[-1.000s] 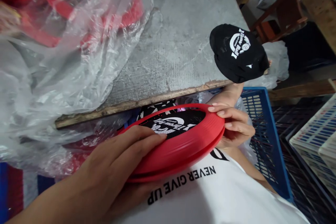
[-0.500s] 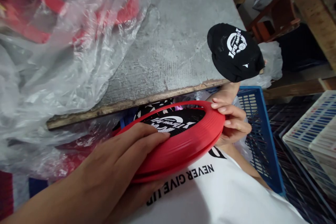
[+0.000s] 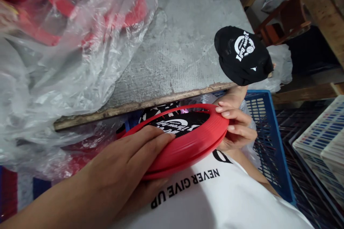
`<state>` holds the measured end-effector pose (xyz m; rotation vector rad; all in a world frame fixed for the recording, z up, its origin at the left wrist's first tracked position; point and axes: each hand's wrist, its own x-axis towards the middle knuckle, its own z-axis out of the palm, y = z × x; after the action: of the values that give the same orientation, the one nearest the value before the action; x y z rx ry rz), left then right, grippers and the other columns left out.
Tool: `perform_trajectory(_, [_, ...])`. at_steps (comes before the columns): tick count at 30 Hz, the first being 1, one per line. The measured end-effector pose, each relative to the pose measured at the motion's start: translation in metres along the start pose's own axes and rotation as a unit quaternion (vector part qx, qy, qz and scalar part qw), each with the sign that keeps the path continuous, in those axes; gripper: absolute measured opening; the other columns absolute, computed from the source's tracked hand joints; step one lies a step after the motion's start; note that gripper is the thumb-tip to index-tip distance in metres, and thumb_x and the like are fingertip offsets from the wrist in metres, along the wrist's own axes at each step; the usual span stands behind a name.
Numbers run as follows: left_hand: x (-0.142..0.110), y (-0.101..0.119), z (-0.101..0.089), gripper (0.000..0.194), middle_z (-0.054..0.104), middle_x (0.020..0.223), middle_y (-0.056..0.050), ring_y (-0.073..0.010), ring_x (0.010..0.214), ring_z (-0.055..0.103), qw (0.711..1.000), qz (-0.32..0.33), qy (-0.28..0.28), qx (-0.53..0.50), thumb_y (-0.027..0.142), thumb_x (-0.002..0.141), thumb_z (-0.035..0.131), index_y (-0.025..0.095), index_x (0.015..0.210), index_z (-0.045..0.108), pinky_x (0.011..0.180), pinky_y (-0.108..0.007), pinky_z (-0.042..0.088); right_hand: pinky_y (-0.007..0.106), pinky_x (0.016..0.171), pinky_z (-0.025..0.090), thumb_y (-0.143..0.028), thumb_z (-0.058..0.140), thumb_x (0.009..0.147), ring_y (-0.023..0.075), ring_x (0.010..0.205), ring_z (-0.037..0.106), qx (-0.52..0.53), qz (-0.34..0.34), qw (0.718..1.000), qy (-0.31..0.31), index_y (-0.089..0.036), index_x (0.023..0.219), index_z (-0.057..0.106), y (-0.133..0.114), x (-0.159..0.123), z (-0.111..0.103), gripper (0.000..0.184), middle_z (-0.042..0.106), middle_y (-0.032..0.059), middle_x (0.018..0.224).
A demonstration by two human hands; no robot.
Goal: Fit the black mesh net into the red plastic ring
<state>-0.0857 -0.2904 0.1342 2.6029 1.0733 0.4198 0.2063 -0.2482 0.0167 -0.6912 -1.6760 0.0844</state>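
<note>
A red ring-shaped disc (image 3: 188, 146) with a black printed fabric centre (image 3: 180, 124) rests against my white shirt, just below the table's front edge. My left hand (image 3: 126, 166) grips its near rim, fingers on top and thumb beneath. At the far right rim my right hand (image 3: 235, 127) pinches the disc with its fingers curled over the edge. A folded black fabric piece with a white logo (image 3: 243, 55) lies on the table's right corner.
A grey worn table (image 3: 177, 43) with a rough wooden edge fills the middle. Clear plastic bags holding red rings (image 3: 67, 32) cover its left side. A blue plastic crate (image 3: 264, 132) stands at my right, white crates (image 3: 322, 143) beyond it.
Both hands keep their grip on the red disc; it has tilted slightly and the view has shifted a little. Nothing else has moved.
</note>
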Motion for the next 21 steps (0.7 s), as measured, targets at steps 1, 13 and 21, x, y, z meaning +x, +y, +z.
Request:
perform_trajectory(1, [0.001, 0.0, 0.0, 0.051, 0.065, 0.127, -0.003, -0.0199, 0.113, 0.065, 1.0, 0.005, 0.003, -0.002, 0.049, 0.097, 0.045, 0.024, 0.141, 0.048, 0.101, -0.028, 0.054, 0.052, 0.09, 0.054, -0.036, 0.069, 0.098, 0.0251, 0.094, 0.063, 0.017, -0.02, 1.0, 0.016, -0.025, 0.105, 0.042, -0.001, 0.003, 0.001, 0.03, 0.054, 0.0034, 0.109])
perform_trajectory(13, [0.009, -0.004, -0.007, 0.049, 0.062, 0.128, -0.005, -0.0194, 0.114, 0.062, 0.993, -0.008, -0.067, -0.098, 0.036, 0.092, 0.053, 0.022, 0.139, 0.046, 0.1, -0.027, 0.05, 0.053, 0.088, 0.053, -0.024, 0.068, 0.096, 0.0264, 0.096, 0.065, 0.08, -0.015, 0.997, 0.002, -0.016, 0.119, 0.048, -0.007, 0.016, 0.001, 0.032, 0.058, 0.008, 0.114])
perform_trajectory(21, [0.038, 0.0, -0.028, 0.042, 0.064, 0.109, -0.006, -0.0184, 0.094, 0.063, 0.956, -0.083, -0.156, -0.234, 0.031, 0.086, 0.059, 0.018, 0.126, 0.058, 0.086, -0.026, 0.052, 0.057, 0.093, 0.049, -0.046, 0.064, 0.1, 0.0351, 0.097, 0.062, -0.005, -0.022, 0.96, -0.28, -0.02, 0.127, 0.06, 0.001, 0.052, -0.033, 0.038, 0.064, 0.0121, 0.11])
